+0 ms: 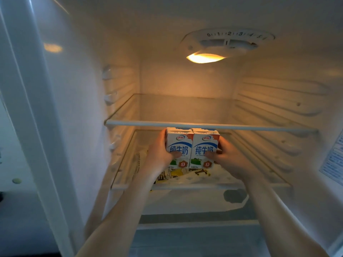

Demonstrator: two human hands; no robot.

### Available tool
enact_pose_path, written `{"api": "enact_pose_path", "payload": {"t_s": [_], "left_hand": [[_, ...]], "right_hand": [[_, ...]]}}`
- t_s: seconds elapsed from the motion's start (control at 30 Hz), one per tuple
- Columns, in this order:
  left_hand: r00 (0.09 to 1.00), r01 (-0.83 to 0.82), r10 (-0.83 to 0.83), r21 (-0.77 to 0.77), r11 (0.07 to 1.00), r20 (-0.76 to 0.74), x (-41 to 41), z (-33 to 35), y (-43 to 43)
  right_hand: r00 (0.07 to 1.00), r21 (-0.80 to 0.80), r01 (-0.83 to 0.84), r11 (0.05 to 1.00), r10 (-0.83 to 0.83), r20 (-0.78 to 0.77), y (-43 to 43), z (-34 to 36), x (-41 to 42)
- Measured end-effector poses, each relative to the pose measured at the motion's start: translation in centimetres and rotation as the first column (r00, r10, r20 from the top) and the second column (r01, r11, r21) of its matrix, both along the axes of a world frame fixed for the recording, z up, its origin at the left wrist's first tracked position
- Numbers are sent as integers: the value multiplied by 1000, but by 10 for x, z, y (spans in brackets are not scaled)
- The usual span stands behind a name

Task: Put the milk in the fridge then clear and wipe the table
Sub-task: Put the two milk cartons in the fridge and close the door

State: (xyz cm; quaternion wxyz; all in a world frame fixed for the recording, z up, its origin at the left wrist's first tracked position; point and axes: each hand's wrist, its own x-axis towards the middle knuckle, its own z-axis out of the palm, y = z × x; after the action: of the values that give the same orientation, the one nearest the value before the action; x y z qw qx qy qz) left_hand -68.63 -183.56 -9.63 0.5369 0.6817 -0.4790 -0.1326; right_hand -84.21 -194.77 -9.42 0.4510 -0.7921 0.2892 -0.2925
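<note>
Milk cartons: two white-and-blue cardboard milk cartons point(192, 148) stand upright and pressed side by side inside the fridge. They sit between the upper glass shelf point(259, 127) and the lower glass shelf point(269, 184).
Left grip: my left hand point(159, 154) holds the left carton, thumb across its front.
Right grip: my right hand point(229, 159) holds the right carton the same way.
Bases: I cannot tell whether they rest on anything yet.
Risk, above: the carton tops sit just under the upper shelf's front edge, so any lift could knock them.
Risk, below: a yellow-and-white printed bag point(178, 175) lies underneath. I judge it soft and uneven, so a carton set on it could tip.
Risk, release: only my squeeze joins the pair, so letting go on one side first may topple one.
Room: bare glass shows right of my right hand, and the ribbed side walls are well apart.
</note>
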Motion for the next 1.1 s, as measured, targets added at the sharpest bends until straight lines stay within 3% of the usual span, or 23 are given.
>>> {"api": "enact_pose_path", "payload": {"t_s": [0.53, 1.1], "left_hand": [[994, 1, 5, 58, 998, -106, 22, -1, -59], [994, -15, 28, 119, 993, -107, 29, -4, -69]], "right_hand": [[998, 217, 53, 975, -59, 20, -52, 5, 35], [999, 288, 42, 957, -39, -16, -62, 3, 44]]}}
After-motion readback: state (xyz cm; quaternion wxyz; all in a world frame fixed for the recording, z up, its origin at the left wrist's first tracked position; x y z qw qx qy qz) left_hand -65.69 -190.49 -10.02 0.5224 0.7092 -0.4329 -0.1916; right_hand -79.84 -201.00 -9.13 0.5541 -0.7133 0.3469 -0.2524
